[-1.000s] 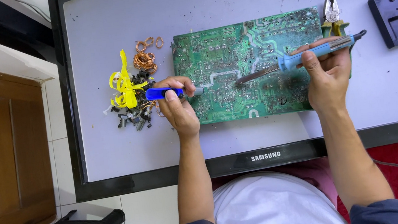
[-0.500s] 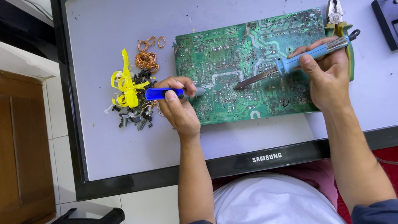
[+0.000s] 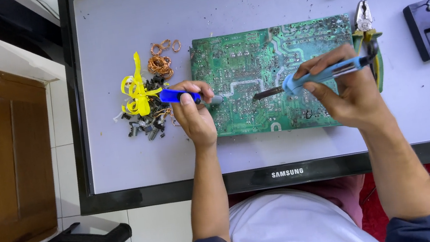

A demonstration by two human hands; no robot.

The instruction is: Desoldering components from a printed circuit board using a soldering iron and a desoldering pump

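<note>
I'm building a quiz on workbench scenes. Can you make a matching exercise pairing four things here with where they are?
Things:
1. soldering iron
2. blue-handled tool
3. pliers
4. copper wire coils

Places:
A. lying at the circuit board's right edge
B. in the left hand
C. on the table left of the board's upper corner
D. in the right hand

Pairs: 1-D, 2-B, 3-A, 4-C

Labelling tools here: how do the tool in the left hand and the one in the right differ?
The blue-handled tool in the left hand is short and dark blue; the soldering iron in the right hand is longer, light blue, with a dark metal tip. Both point inward over the green circuit board.
</note>
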